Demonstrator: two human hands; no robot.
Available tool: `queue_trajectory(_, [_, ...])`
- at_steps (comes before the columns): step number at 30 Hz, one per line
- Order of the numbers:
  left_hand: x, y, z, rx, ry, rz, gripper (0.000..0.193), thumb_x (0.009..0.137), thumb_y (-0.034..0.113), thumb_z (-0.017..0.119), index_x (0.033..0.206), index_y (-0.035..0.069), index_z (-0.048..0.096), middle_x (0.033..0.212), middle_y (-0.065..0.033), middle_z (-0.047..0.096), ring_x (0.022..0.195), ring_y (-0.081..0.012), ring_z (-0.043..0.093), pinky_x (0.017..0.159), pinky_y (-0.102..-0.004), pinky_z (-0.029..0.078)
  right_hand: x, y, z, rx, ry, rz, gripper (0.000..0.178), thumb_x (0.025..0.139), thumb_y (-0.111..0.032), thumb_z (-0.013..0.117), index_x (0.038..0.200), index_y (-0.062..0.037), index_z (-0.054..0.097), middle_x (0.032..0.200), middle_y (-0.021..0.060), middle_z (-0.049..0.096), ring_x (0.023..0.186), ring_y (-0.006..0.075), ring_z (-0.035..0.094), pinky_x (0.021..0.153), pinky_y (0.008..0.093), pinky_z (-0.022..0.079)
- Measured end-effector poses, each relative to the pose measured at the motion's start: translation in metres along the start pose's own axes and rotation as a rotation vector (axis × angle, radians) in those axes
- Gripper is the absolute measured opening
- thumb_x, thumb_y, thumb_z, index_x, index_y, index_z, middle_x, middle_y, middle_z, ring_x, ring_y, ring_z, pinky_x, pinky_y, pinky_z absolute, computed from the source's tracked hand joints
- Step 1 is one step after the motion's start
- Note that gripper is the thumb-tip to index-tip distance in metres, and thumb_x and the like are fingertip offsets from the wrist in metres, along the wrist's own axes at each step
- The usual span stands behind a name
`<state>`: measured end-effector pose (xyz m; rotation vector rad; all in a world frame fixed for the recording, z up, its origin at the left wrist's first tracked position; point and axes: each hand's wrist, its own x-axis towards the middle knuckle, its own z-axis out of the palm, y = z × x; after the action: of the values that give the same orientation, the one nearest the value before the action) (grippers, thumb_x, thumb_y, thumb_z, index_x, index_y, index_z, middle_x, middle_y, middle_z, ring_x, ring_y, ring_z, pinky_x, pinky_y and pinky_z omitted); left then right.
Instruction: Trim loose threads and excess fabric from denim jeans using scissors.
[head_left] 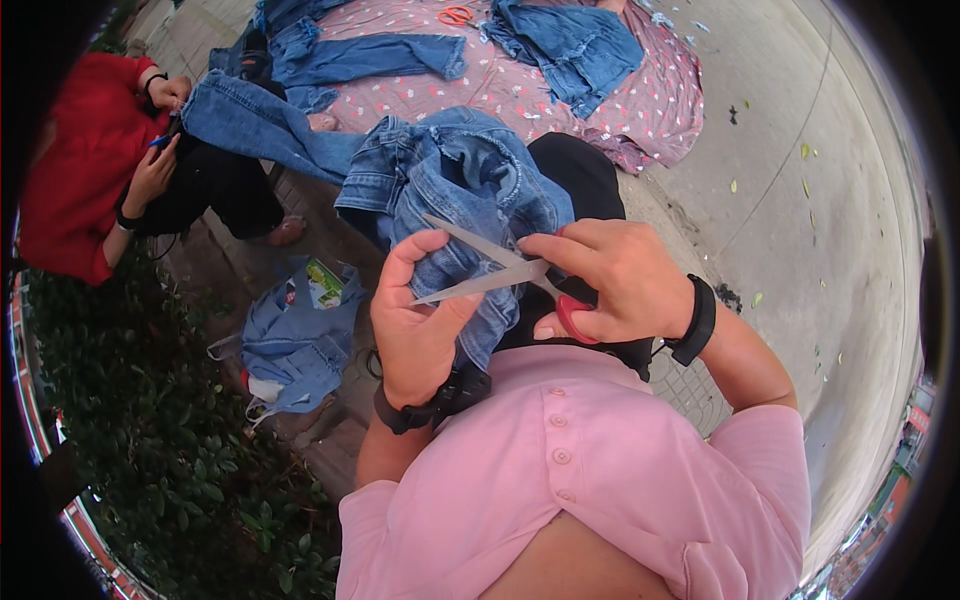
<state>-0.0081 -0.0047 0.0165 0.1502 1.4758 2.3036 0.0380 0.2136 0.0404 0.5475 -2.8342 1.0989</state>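
My right hand (625, 280) grips red-handled scissors (520, 272), with its thumb at the lower handle loop. Their metal blades are spread wide and point left, over the fingers of my left hand (415, 320). That hand is curled at a bunched pair of blue jeans (465, 170) on my lap, the forefinger and thumb on either side of a fold. Its other fingers are hidden. One leg of the jeans stretches left, toward a person in red (85, 170), whose hands hold a small blue-handled tool.
Ahead, a pink patterned cloth (400, 95) bears more jeans (570, 50) and orange-handled scissors (457, 16). A light-blue bag (300, 335) lies on the paving to my left, beside a leafy hedge (180, 430). Concrete ground (800, 250) with scattered leaves stretches to the right.
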Motion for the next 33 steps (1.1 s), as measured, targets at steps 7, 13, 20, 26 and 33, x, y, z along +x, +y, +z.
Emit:
queue_trajectory(7, [-0.0005,0.0001,0.0013,0.042,-0.005,-0.006,0.050,0.080,-0.012,0.065,0.124,-0.002,0.044,0.105,-0.0088,0.059,0.094,-0.0136,0.061,0.083,-0.0260,0.051,0.0029,-0.0010,0.0022,-0.035,-0.008,-0.019,0.053,0.068,-0.037,0.074,0.109,-0.0062,0.059,0.077,0.0095,0.060,0.069,0.0307,0.059,0.058,0.0398,0.045])
queue_trajectory(13, [0.0000,-0.0036,-0.0032,0.070,-0.015,0.001,0.050,0.080,-0.011,0.065,0.125,-0.002,0.044,0.105,-0.0088,0.058,0.093,-0.0134,0.060,0.082,-0.0257,0.051,0.0041,-0.0012,0.0009,-0.041,-0.019,-0.036,0.051,0.068,-0.036,0.074,0.107,-0.0058,0.060,0.074,0.0091,0.059,0.065,0.0308,0.059,0.055,0.0403,0.044])
queue_trajectory(20, [-0.0020,-0.0023,-0.0036,0.056,-0.032,-0.024,0.052,0.079,-0.010,0.066,0.126,-0.002,0.045,0.105,-0.0082,0.058,0.091,-0.0126,0.060,0.080,-0.0260,0.051,0.0023,0.0005,0.0007,-0.020,-0.034,-0.055,0.054,0.067,-0.036,0.075,0.109,-0.0059,0.060,0.071,0.0092,0.059,0.061,0.0304,0.058,0.053,0.0391,0.043])
queue_trajectory(26, [-0.0016,-0.0029,-0.0041,-0.007,-0.016,-0.058,0.053,0.079,-0.009,0.067,0.126,-0.003,0.044,0.103,-0.0099,0.061,0.089,-0.0136,0.061,0.080,-0.0264,0.050,-0.0004,0.0015,-0.0007,-0.031,-0.043,-0.053,0.048,0.070,-0.034,0.073,0.107,-0.0067,0.060,0.069,0.0080,0.060,0.059,0.0301,0.059,0.052,0.0397,0.043])
queue_trajectory(33, [-0.0005,-0.0012,-0.0055,-0.029,-0.021,-0.089,0.051,0.079,-0.008,0.067,0.124,-0.003,0.045,0.102,-0.0104,0.061,0.090,-0.0148,0.061,0.081,-0.0268,0.049,-0.0023,0.0026,-0.0025,-0.034,-0.045,-0.096,0.045,0.074,-0.032,0.072,0.108,-0.0062,0.060,0.069,0.0069,0.060,0.058,0.0285,0.059,0.049,0.0387,0.042])
